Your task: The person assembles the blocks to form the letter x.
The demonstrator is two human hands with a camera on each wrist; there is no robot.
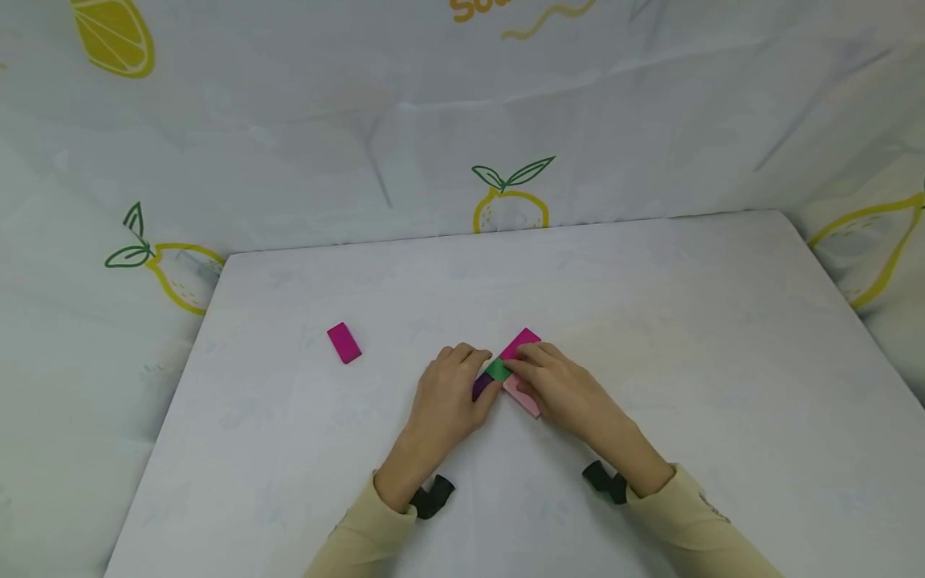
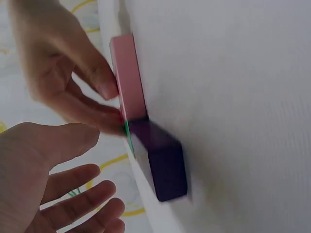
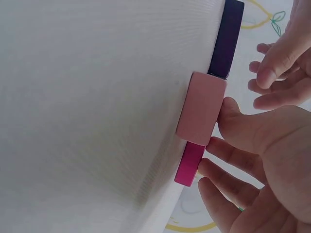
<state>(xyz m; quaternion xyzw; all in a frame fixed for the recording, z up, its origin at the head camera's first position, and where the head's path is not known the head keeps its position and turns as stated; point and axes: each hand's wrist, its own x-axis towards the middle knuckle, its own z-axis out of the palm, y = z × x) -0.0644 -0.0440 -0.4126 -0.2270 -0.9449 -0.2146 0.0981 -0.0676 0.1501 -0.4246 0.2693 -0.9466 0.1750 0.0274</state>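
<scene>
Near the middle of the table, a green block (image 1: 497,369) lies among a purple block (image 1: 481,387), a magenta block (image 1: 515,345) and a pink block (image 1: 522,396). The magenta and purple ones extend in opposite directions, while the pink one slants toward the person. My left hand (image 1: 450,395) curves loosely around the purple block; in the left wrist view its fingers are spread, holding nothing. With its thumb at the pink block (image 3: 201,108) and fingertips by the magenta block (image 3: 190,162), my right hand (image 1: 567,389) touches the group. Its fingers partly cover these blocks in the head view.
Another magenta block (image 1: 344,343) lies alone to the left. The white tabletop (image 1: 275,449) ends at a back edge against a white cloth (image 1: 303,177) printed with lemons. Dark wrist straps (image 1: 432,498) sit at both cuffs.
</scene>
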